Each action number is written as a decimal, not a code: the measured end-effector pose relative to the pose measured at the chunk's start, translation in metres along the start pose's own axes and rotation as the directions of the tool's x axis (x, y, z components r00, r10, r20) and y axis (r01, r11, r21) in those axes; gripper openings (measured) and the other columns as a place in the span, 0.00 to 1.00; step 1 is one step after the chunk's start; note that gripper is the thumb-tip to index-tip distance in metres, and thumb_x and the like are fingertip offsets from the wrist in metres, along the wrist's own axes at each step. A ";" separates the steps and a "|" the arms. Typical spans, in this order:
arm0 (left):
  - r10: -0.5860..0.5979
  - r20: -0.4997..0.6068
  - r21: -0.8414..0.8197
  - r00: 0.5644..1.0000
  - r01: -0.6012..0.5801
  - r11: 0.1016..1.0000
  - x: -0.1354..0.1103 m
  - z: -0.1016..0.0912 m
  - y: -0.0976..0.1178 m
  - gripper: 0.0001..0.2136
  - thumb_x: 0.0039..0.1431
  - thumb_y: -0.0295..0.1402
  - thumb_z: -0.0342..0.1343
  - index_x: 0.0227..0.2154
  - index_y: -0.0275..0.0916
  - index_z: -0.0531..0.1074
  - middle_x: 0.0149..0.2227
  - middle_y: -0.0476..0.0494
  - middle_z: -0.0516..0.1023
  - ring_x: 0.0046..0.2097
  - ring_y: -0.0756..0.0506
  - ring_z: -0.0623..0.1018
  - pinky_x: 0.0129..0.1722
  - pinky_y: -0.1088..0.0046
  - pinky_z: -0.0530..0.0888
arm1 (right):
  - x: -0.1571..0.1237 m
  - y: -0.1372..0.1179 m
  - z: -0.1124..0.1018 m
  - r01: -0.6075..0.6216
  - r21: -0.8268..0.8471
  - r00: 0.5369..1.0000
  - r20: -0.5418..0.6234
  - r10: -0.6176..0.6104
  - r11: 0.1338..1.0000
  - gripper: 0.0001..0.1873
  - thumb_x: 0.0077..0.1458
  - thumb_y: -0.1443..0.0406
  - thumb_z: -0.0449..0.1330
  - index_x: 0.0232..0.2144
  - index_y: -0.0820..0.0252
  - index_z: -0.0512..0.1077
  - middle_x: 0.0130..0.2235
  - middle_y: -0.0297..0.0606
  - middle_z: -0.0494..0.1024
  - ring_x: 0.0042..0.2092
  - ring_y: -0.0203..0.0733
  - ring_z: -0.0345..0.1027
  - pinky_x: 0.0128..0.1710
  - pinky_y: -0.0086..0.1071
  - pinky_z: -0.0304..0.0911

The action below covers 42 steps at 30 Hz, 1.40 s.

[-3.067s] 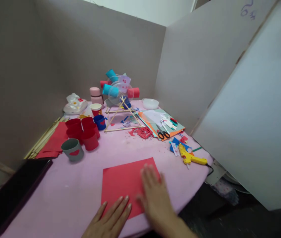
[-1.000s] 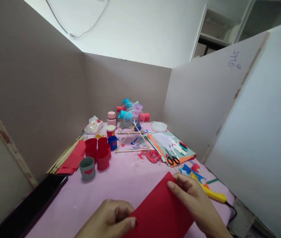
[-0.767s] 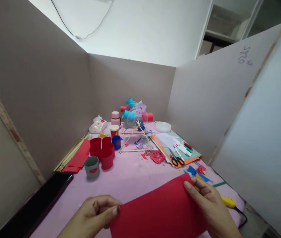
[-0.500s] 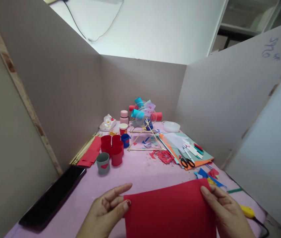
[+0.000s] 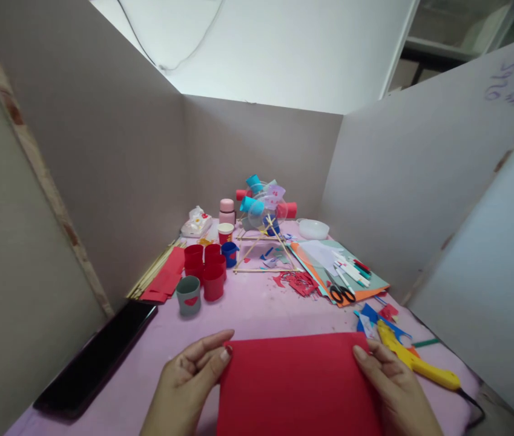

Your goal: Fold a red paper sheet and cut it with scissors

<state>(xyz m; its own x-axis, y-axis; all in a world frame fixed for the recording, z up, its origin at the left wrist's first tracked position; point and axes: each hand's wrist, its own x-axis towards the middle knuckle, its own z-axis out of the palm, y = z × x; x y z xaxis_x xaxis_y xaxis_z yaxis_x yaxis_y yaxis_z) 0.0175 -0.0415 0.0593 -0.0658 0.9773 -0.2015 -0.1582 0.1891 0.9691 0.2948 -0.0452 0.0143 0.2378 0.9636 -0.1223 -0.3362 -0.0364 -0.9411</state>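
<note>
A red sheet of paper (image 5: 297, 387) is held up near the bottom of the view, its lower part cut off by the frame. My left hand (image 5: 193, 375) pinches its upper left corner between thumb and fingers. At the upper right corner, my right hand (image 5: 390, 381) grips the sheet with the thumb on the front face and the fingers behind. Right of that hand lies a yellow glue gun (image 5: 420, 363) with a black cord. Ahead on the left stand several red paper cups (image 5: 214, 283), a grey cup (image 5: 188, 297) with a red heart, and a blue cup (image 5: 229, 255).
A stick frame with a wheel (image 5: 268, 212) of coloured cups stands at the back. Scissors (image 5: 342, 294) and markers (image 5: 352, 271) lie on paper sheets at right. A black tablet-like slab (image 5: 97, 363) lies left, near red strips (image 5: 166, 275). Grey partitions (image 5: 261, 145) surround the table.
Both hands have shifted slightly left with the red paper, whose top edge is now more level. The left hand has closed onto the corner. More of the glue gun shows.
</note>
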 end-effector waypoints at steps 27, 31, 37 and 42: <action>0.295 0.736 0.677 0.609 -0.662 -0.322 0.029 0.001 -0.124 0.27 0.60 0.44 0.46 0.59 0.36 0.59 0.61 0.35 0.58 0.60 0.35 0.65 0.53 0.56 0.67 | -0.026 0.062 0.012 0.511 -0.859 0.854 0.512 0.093 0.040 0.34 0.61 0.53 0.47 0.64 0.59 0.47 0.66 0.41 0.45 0.66 0.51 0.38 0.61 0.57 0.42; 0.239 0.640 0.765 0.730 -0.577 -0.287 0.030 -0.034 -0.118 0.31 0.58 0.50 0.45 0.58 0.34 0.59 0.61 0.34 0.57 0.60 0.34 0.65 0.53 0.51 0.68 | -0.025 0.052 -0.013 0.369 -0.928 0.928 0.364 0.076 -0.058 0.32 0.62 0.54 0.42 0.63 0.66 0.48 0.66 0.44 0.44 0.66 0.53 0.40 0.60 0.58 0.43; 0.207 0.559 0.825 0.803 -0.514 -0.234 0.029 0.000 -0.101 0.27 0.59 0.43 0.45 0.57 0.30 0.61 0.61 0.32 0.56 0.61 0.32 0.62 0.54 0.43 0.64 | -0.026 0.054 0.020 0.359 -0.932 0.933 0.358 0.032 -0.042 0.31 0.62 0.58 0.44 0.64 0.64 0.49 0.66 0.41 0.42 0.66 0.55 0.36 0.60 0.62 0.40; 0.136 0.615 0.787 0.777 -0.594 -0.166 0.036 0.033 -0.101 0.25 0.62 0.39 0.38 0.60 0.34 0.56 0.63 0.38 0.56 0.62 0.39 0.61 0.56 0.52 0.65 | -0.019 0.061 0.054 0.522 -0.845 0.839 0.533 0.109 0.112 0.32 0.62 0.57 0.45 0.64 0.60 0.45 0.66 0.38 0.45 0.67 0.49 0.37 0.62 0.57 0.39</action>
<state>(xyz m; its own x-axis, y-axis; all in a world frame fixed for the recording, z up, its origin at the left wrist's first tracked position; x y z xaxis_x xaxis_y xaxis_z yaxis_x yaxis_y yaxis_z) 0.0636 -0.0225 -0.0412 0.5333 0.8436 0.0623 0.8408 -0.5367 0.0706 0.2206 -0.0514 -0.0238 -0.3227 0.9458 -0.0369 0.8569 0.2753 -0.4358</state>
